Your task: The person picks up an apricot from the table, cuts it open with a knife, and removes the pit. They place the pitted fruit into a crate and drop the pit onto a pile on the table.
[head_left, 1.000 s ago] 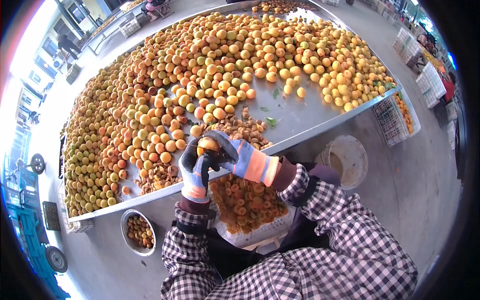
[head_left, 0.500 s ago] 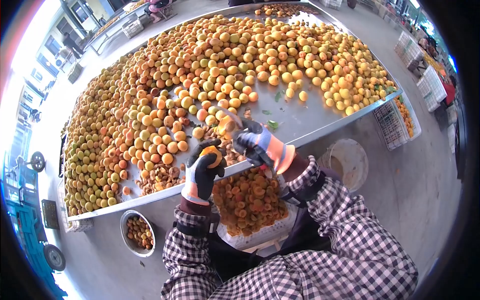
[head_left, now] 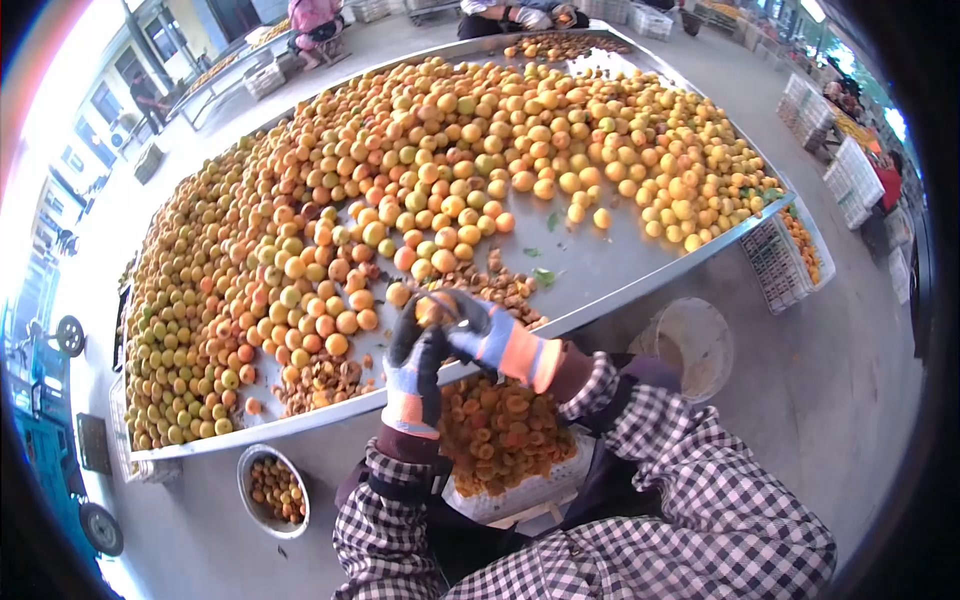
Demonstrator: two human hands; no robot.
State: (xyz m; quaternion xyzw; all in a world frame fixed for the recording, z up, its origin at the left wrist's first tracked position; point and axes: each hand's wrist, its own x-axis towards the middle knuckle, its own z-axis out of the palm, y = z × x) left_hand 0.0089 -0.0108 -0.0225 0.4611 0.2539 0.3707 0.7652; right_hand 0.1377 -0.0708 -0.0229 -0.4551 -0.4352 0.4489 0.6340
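Over the near edge of the metal table (head_left: 600, 300) my two gloved hands meet around an apricot (head_left: 432, 312). My left hand (head_left: 410, 365) is closed on the fruit from the left. From the right, my right hand (head_left: 492, 335) is closed with its fingers against the same apricot; a thin curved blade, apparently of a small knife, shows blurred at the top of the fruit. Whole apricots (head_left: 330, 190) are heaped across the table. Brown pits (head_left: 505, 285) lie just beyond my hands. Below, a crate (head_left: 520, 490) between my knees holds apricot halves (head_left: 505, 430).
A bowl of dark fruit (head_left: 277, 490) stands on the floor at left, a whitish bucket (head_left: 697, 350) at right. A crate (head_left: 780, 260) with apricots sits by the right table corner. Another person's gloved hands (head_left: 535, 18) are at the far edge. More pits (head_left: 325, 383) lie at near left.
My hands were apart, the left with an orange piece and the right by a fruit and blade over the pits. Now they are together on one apricot. The view has tilted up slightly.
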